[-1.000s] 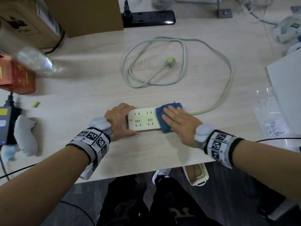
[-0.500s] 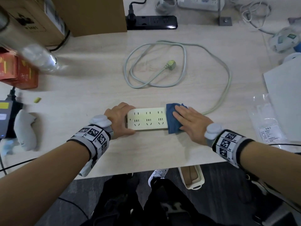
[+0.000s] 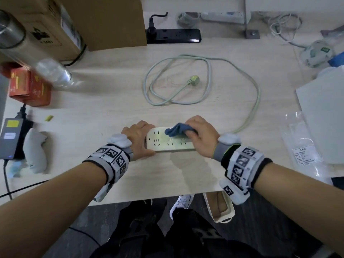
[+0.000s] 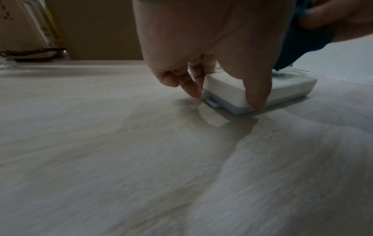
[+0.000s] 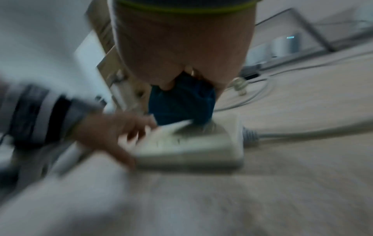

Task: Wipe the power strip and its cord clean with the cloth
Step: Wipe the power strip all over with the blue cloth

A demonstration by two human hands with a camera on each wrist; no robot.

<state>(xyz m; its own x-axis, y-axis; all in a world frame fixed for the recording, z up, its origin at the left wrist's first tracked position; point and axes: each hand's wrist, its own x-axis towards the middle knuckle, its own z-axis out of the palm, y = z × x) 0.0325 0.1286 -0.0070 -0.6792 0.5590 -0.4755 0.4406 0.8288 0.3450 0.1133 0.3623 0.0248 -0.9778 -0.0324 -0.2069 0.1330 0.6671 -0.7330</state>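
A cream power strip (image 3: pixel 168 141) lies flat on the wooden table (image 3: pixel 111 101), sockets up. My left hand (image 3: pixel 138 139) grips its left end, thumb on the near side and fingers (image 4: pixel 191 86) on the far side of the power strip (image 4: pixel 238 94). My right hand (image 3: pixel 200 135) holds a bunched blue cloth (image 3: pixel 176 130) against the strip's top, over its right half. In the blurred right wrist view the cloth (image 5: pixel 181 102) hangs under the palm onto the power strip (image 5: pixel 191 143). The pale cord (image 3: pixel 256 101) leaves the strip's right end, loops across the table and ends at a plug (image 3: pixel 194 79).
A black power strip (image 3: pixel 174 35) and cardboard boxes (image 3: pixel 104 19) stand at the back. A plastic bottle (image 3: pixel 50 71) and orange box (image 3: pixel 28 88) lie at left, a charger (image 3: pixel 11 136) at the left edge. White sheets and a plastic bag (image 3: pixel 305 142) lie at right.
My right hand changed from lying flat on the cloth at the strip's right end to bunching it, and moved left along the strip's top. The left hand kept its hold.
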